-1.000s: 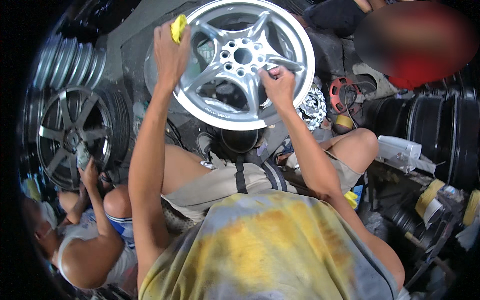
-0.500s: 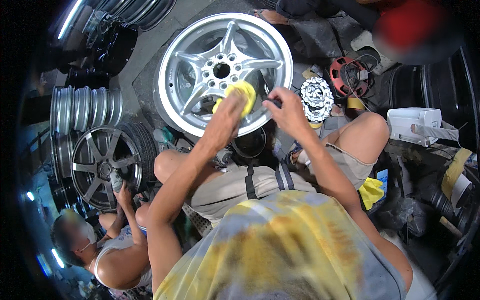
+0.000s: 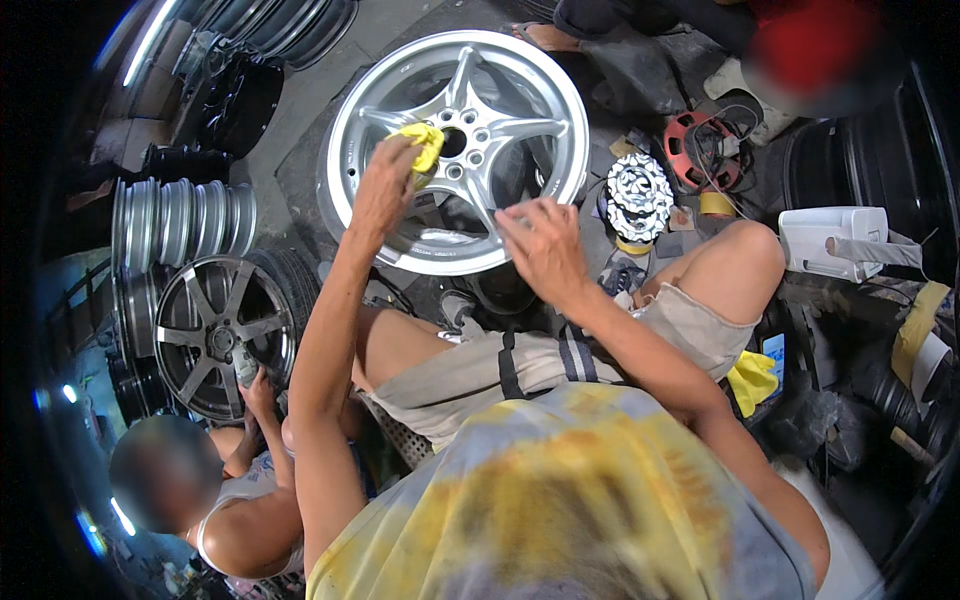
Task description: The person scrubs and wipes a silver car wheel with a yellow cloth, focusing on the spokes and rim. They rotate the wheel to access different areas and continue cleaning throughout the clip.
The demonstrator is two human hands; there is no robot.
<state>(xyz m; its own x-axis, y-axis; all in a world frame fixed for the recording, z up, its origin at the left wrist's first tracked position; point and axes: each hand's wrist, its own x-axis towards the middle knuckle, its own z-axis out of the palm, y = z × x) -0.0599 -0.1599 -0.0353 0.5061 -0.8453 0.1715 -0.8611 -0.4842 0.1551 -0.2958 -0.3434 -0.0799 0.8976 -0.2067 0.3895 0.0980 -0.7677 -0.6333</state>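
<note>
A silver alloy wheel rim (image 3: 470,262) with star-like spokes lies face up in front of me. My left hand (image 3: 382,195) is closed on a yellow cloth (image 3: 426,148), which it presses against a spoke just left of the centre hole. At the rim's lower right edge, beside the end of the lower spoke, is my right hand (image 3: 545,248). Its fingers are loosely bent and apart over the metal; nothing shows in them, though the underside of the palm is hidden.
On the left, a co-worker (image 3: 245,515) holds a tool against a dark multi-spoke wheel (image 3: 222,340). Silver rims (image 3: 185,225) are stacked behind. To the right are chrome-patterned discs (image 3: 638,198), a red cable reel (image 3: 700,150), a white box (image 3: 832,242) and a yellow glove (image 3: 752,382).
My left hand has carried the yellow cloth up and left, from the lower spoke to beside the centre hole. My right hand has shifted slightly down and left, its fingers less pinched.
</note>
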